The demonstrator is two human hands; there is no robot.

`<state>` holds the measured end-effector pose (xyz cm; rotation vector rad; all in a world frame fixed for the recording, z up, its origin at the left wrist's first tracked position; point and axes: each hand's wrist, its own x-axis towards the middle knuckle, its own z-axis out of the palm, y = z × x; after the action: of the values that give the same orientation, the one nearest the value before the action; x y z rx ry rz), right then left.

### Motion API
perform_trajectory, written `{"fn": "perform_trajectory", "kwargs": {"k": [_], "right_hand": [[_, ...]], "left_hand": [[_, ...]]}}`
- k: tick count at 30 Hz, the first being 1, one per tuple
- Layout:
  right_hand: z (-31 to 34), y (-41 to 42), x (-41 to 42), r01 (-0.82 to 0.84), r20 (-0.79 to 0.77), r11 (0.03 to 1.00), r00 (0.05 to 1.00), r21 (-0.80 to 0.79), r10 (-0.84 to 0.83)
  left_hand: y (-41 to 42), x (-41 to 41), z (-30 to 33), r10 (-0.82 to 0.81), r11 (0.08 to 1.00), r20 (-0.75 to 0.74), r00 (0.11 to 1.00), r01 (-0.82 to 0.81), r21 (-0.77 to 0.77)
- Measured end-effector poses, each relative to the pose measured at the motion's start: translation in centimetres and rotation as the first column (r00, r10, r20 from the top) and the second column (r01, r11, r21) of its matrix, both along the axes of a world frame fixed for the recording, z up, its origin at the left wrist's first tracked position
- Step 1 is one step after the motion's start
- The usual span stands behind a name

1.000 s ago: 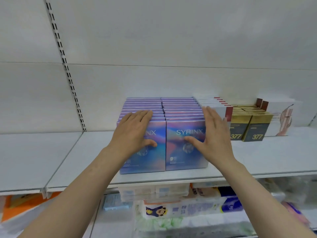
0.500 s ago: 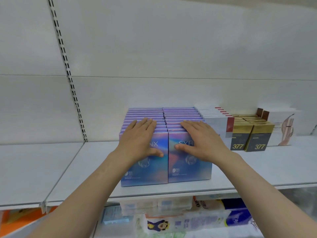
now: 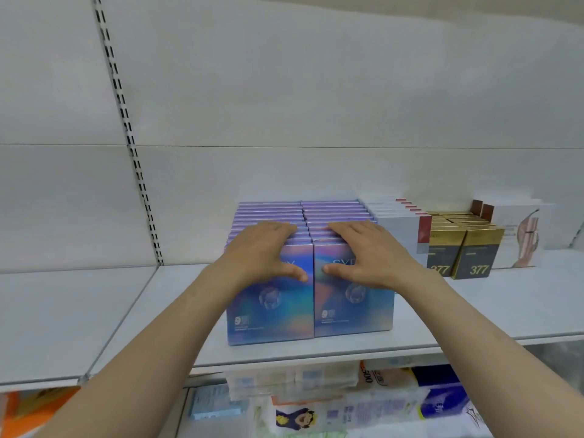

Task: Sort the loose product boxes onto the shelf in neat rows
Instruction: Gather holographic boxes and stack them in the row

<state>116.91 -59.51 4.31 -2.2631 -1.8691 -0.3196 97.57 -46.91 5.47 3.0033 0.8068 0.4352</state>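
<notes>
While both hands drape over the front of the iridescent boxes (image 3: 309,298), the two rows stand upright on the white shelf (image 3: 474,311), faces toward the camera, running back to the wall. Left hand (image 3: 262,251) lies fingers-flat over the left row's tops, thumb on the front face; right hand (image 3: 369,251) mirrors it on the right row. A "9" shows low on each front. Right of these rows stand white boxes (image 3: 398,222), then gold boxes (image 3: 467,254) reading "377".

Two tidy rows of iridescent blue-purple boxes (image 3: 271,314) stood upright, side by side and touching, front to back on the white shelf (image 3: 316,350).
</notes>
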Motion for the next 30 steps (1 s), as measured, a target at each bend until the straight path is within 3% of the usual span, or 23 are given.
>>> {"fn": "perform_trajectory", "kwargs": {"k": [5,8,15,18,22,26,30], "right_hand": [[1.1,1.2,0.7,0.031,-0.013,0.98,0.999,-0.197,-0.034],[1.5,1.8,0.9,0.027,-0.052,0.973,0.998,-0.227,-0.04],[1.4,1.9,0.8,0.003,-0.065,0.983,0.998,-0.186,-0.016],[1.0,0.6,0.3,-0.005,-0.072,0.996,0.997,-0.086,-0.001],[-1.0,-1.6,-0.9,0.019,0.017,0.999,1.0,0.033,-0.02],[-2.7,-2.6,-1.6,0.086,0.149,0.993,0.984,0.075,-0.097],[-3.0,-2.6,-1.8,0.094,0.173,0.99,0.979,0.102,-0.111]], "left_hand": [[2.3,0.3,1.4,0.036,0.991,-0.187,0.982,-0.059,-0.121],[2.5,0.9,1.6,0.051,0.983,-0.25,0.967,-0.092,-0.157],[2.0,0.9,1.2,0.028,0.994,-0.191,0.981,-0.047,-0.1],[1.4,0.1,0.5,0.007,1.0,-0.119,0.993,-0.008,-0.006],[-0.9,-1.5,-1.3,0.059,0.987,-0.112,0.992,-0.042,0.157],[-2.2,-1.5,-2.8,0.132,0.965,-0.136,0.982,-0.096,0.243],[-2.0,-1.1,-3.2,0.147,0.955,-0.141,0.979,-0.104,0.277]]}}
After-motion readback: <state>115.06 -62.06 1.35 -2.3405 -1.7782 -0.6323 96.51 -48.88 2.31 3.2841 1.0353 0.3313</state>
